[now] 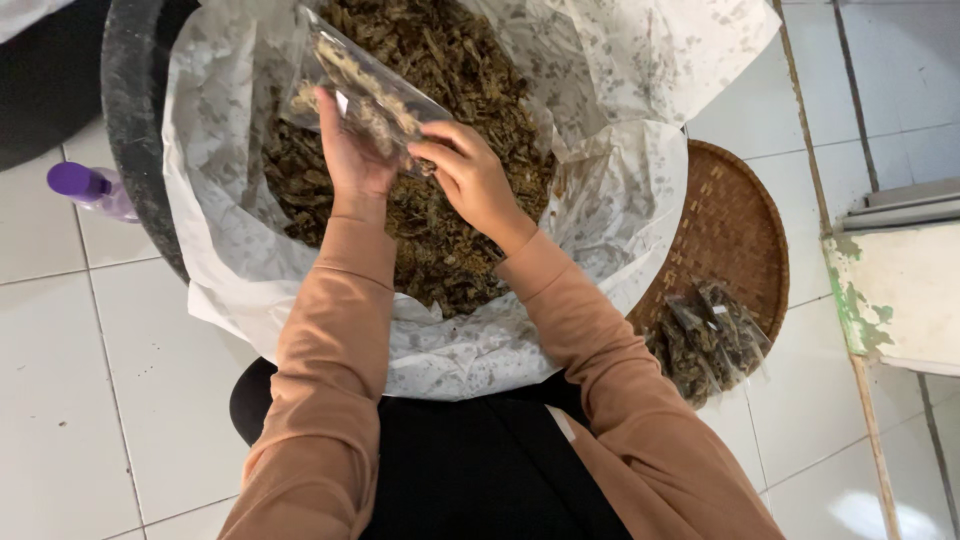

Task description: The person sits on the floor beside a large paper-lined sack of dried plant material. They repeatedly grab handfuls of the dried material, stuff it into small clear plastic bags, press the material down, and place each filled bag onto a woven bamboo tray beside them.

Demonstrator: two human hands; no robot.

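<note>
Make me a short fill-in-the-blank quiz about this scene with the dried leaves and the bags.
1. Both hands, the left hand and the right hand, hold a clear plastic ____ part-filled with dried leaves.
2. The big tub of dried leaves is lined with crumpled white ____.
3. The filled packets lie on a round woven ____ beside the tub.
4. The bottle on the floor tiles has a ____ cap.

Missing words: bag; paper; tray; purple

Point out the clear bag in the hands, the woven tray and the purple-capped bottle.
Clear bag (365, 95): head view, on its plastic side above the hands.
Woven tray (730, 225): head view, on its bare weave.
Bottle (80, 183): head view, on its purple cap.
</note>
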